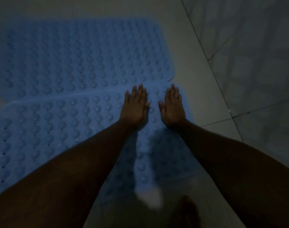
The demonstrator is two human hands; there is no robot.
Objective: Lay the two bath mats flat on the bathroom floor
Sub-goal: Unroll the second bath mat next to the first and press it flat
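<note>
Two blue bath mats covered in round bumps lie on the pale floor in dim light. The far mat (78, 55) lies flat at the upper left. The near mat (50, 129) lies below it, and its far edge meets or slightly overlaps the far mat's near edge. My left hand (135, 109) lies palm down with straight fingers on the near mat near its right end. My right hand (172, 107) presses flat beside it, close to the mat's right edge. Both forearms hide part of the near mat.
The pale bathroom floor (194, 83) runs along the right of the mats. A grey tiled wall (255, 55) rises at the right. At the bottom, a foot (188, 209) shows dimly between my arms.
</note>
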